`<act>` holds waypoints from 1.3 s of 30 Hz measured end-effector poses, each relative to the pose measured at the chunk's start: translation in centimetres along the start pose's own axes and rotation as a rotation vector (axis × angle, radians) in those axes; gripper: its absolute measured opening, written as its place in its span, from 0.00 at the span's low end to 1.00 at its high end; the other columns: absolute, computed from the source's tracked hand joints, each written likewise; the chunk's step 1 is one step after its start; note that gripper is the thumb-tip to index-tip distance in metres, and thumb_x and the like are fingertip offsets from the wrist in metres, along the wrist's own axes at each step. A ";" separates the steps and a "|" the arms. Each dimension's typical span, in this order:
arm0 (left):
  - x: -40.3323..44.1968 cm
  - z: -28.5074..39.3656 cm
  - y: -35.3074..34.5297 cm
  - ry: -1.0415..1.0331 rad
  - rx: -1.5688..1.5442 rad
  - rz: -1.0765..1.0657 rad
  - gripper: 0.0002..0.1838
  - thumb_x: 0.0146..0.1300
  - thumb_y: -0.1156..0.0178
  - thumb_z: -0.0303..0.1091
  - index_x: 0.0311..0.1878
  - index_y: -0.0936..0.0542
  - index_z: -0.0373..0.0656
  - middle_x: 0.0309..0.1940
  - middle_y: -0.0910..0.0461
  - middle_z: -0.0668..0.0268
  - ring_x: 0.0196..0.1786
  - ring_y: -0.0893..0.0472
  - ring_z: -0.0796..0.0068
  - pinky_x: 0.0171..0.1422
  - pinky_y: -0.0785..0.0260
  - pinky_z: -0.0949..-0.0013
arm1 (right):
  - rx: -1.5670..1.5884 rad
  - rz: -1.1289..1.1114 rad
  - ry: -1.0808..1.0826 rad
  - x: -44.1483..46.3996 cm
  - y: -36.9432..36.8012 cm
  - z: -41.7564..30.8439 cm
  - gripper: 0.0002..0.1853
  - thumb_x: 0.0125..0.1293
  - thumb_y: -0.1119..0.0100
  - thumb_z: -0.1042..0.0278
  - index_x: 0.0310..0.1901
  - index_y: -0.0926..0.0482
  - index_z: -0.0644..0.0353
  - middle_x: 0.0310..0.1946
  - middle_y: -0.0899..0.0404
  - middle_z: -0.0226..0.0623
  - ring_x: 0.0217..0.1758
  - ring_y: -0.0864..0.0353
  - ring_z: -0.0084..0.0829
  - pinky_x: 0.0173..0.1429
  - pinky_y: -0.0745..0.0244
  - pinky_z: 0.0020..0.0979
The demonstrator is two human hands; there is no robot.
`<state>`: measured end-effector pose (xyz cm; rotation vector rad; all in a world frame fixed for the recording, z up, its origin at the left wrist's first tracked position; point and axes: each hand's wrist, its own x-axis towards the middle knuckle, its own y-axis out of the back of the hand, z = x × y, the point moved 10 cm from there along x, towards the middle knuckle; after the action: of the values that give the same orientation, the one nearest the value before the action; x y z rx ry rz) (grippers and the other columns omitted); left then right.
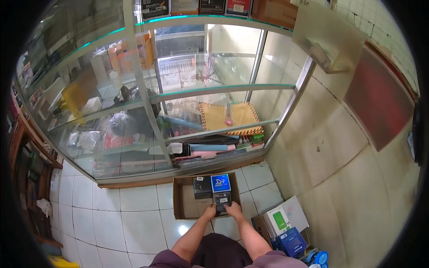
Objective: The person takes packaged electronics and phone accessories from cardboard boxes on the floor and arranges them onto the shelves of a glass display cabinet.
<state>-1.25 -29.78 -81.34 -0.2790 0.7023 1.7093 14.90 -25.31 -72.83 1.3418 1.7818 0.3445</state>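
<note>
A small black box (222, 199) with a pale label is gripped between my two hands, inside or just above the right part of an open cardboard box (183, 213) on the floor. My left hand (209, 211) is closed on its left side. Against its right side, my right hand (232, 209) is closed too. Just beyond it in the carton lies a blue box (220, 182) with a white and orange design. Another black box (202, 187) sits to the left of the blue one. Bare cardboard shows in the carton's left part.
A glass display case (214, 168) stands right behind the carton, with a padded envelope (214, 117) and rolls inside. A wall (321, 165) rises at the right. More boxes (292, 241) are stacked at lower right. A wooden shelf (20, 147) is at far left.
</note>
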 end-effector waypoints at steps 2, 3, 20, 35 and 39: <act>-3.1 2.9 1.0 0.014 0.094 -0.020 0.33 0.64 0.51 0.52 0.58 0.31 0.29 0.51 0.26 0.38 0.56 0.27 0.43 0.61 0.36 0.55 | -0.007 0.077 0.010 -1.0 0.9 -0.9 0.25 0.52 0.36 0.55 0.44 0.22 0.68 0.40 0.21 0.59 0.48 0.21 0.52 0.54 0.28 0.41; -4.4 4.0 1.8 0.020 0.141 -0.013 0.32 0.63 0.49 0.51 0.57 0.31 0.29 0.50 0.26 0.39 0.55 0.26 0.43 0.60 0.36 0.55 | -0.010 0.113 0.013 -1.7 1.1 -1.2 0.24 0.52 0.36 0.55 0.43 0.21 0.67 0.39 0.20 0.58 0.46 0.21 0.52 0.53 0.27 0.41; -31.6 32.8 19.3 -0.797 -0.772 -0.236 0.23 0.70 0.51 0.33 0.66 0.41 0.41 0.55 0.30 0.64 0.57 0.29 0.74 0.59 0.34 0.66 | 0.440 0.736 1.173 -36.1 24.9 -27.3 0.41 0.48 0.27 0.65 0.63 0.39 0.56 0.64 0.43 0.46 0.66 0.40 0.39 0.65 0.39 0.37; -31.8 66.8 33.5 -1.378 -0.033 0.447 0.22 0.68 0.50 0.29 0.63 0.39 0.37 0.56 0.34 0.54 0.57 0.29 0.64 0.59 0.35 0.64 | 0.497 0.810 1.524 -30.1 44.5 -52.0 0.43 0.52 0.33 0.65 0.69 0.45 0.51 0.69 0.55 0.62 0.73 0.51 0.53 0.71 0.50 0.42; -27.5 71.7 35.5 -1.308 0.022 0.474 0.21 0.66 0.49 0.26 0.61 0.37 0.37 0.52 0.29 0.48 0.57 0.29 0.59 0.54 0.33 0.62 | 0.425 0.872 1.400 -25.9 45.8 -55.6 0.42 0.53 0.33 0.63 0.69 0.44 0.46 0.68 0.53 0.64 0.71 0.50 0.58 0.70 0.51 0.46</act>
<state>-14.51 -13.63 0.64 1.0329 -0.2258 1.8642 3.81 -15.98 2.34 2.4820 2.2026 1.8079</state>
